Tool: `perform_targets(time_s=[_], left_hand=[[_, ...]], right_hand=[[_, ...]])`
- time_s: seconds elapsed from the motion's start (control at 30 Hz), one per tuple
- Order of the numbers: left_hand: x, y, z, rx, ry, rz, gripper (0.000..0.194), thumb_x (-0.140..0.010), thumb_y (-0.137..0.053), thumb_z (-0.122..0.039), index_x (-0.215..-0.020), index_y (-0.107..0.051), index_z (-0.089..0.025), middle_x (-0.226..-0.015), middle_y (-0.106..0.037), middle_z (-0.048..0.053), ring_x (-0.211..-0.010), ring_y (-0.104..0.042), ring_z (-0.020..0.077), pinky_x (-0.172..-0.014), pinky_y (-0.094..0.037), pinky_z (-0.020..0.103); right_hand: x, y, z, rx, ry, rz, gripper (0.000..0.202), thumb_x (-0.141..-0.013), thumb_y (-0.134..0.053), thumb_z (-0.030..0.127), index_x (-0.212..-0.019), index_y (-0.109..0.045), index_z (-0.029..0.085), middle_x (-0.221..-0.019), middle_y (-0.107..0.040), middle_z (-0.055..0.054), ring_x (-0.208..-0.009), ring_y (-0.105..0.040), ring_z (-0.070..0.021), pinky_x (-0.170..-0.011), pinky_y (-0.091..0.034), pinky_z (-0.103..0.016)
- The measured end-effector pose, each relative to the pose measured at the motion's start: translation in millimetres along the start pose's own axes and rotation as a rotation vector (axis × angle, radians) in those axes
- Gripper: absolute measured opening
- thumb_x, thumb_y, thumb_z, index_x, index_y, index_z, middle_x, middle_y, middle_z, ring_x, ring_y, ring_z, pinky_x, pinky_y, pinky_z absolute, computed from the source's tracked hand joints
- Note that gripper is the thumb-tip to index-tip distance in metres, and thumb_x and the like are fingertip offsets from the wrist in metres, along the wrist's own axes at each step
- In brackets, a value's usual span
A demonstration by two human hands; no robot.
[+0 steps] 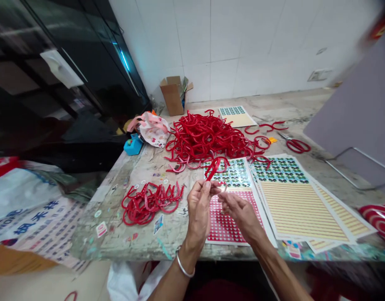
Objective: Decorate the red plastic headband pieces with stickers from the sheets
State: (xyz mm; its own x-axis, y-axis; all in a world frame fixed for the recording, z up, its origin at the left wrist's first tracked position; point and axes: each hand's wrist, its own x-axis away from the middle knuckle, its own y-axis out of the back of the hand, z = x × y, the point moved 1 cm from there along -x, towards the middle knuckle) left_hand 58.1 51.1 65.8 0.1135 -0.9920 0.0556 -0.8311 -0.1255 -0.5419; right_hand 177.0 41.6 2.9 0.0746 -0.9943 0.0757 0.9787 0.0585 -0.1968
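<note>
My left hand (198, 209), with a bangle on its wrist, pinches a curved red strip (214, 169) that sticks up above the fingers. My right hand (242, 215) is closed, thumb and fingertips together, close to the strip's lower end. A small pale piece seems to be at those fingertips, too small to name. Under both hands lies a sticker sheet (225, 225) with rows of small white marks on red and green-blue pictures on top. Behind it is a large heap of red strips (208, 136). A smaller bunch of red strips (151, 202) lies to the left.
More sheets (305, 205) with yellow stripes overlap at the right. Red-handled scissors (297, 145) lie beyond them. Toward the back are a blue tape dispenser (132, 145), a patterned cloth bag (153, 129), a cardboard box (173, 98) and another sheet (238, 117).
</note>
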Motion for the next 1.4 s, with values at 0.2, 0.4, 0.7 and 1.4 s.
perform_targets(time_s=[0.2,0.4,0.7,1.4], left_hand=[[9.7,8.1,5.4,-0.064,0.007,-0.013,0.014,-0.081,-0.058,-0.029,-0.082,-0.061,-0.015,-0.084,-0.067,0.004,-0.074,-0.063,0.0114,-0.076,-0.048,0.025],[13.1,18.7,17.7,0.051,0.159,-0.093,0.016,-0.076,-0.065,-0.027,-0.083,-0.064,-0.013,-0.090,-0.068,0.005,-0.066,-0.061,0.0087,-0.071,-0.048,0.024],[16.9,17.5,24.4,0.094,0.252,-0.104,0.007,-0.072,-0.066,-0.017,-0.071,-0.068,-0.011,-0.069,-0.066,0.003,-0.060,-0.054,0.0071,-0.066,-0.043,0.020],[20.2,18.2,29.2,-0.013,0.178,-0.065,0.014,-0.077,-0.061,-0.018,-0.065,-0.065,-0.014,-0.058,-0.059,0.000,-0.066,-0.055,0.0115,-0.082,-0.039,0.028]], right_hand=[[-8.8,-13.8,24.9,-0.394,-0.066,-0.091,0.014,-0.072,-0.070,0.034,-0.074,-0.062,0.022,-0.073,-0.061,0.001,-0.063,-0.054,-0.0123,-0.062,-0.046,-0.028],[-7.3,-5.3,45.7,0.048,0.298,-0.226,0.010,-0.078,-0.065,0.027,-0.073,-0.057,0.022,-0.083,-0.058,0.000,-0.079,-0.054,-0.0143,-0.073,-0.044,-0.028],[-29.3,-2.4,48.0,0.182,0.256,0.089,0.015,-0.081,-0.059,0.031,-0.074,-0.053,0.020,-0.117,-0.058,-0.009,-0.102,-0.055,-0.0212,-0.086,-0.044,-0.036],[-27.6,-2.4,41.7,0.185,0.244,0.158,0.015,-0.079,-0.061,0.029,-0.072,-0.053,0.019,-0.107,-0.053,-0.007,-0.084,-0.056,-0.0157,-0.070,-0.051,-0.030]])
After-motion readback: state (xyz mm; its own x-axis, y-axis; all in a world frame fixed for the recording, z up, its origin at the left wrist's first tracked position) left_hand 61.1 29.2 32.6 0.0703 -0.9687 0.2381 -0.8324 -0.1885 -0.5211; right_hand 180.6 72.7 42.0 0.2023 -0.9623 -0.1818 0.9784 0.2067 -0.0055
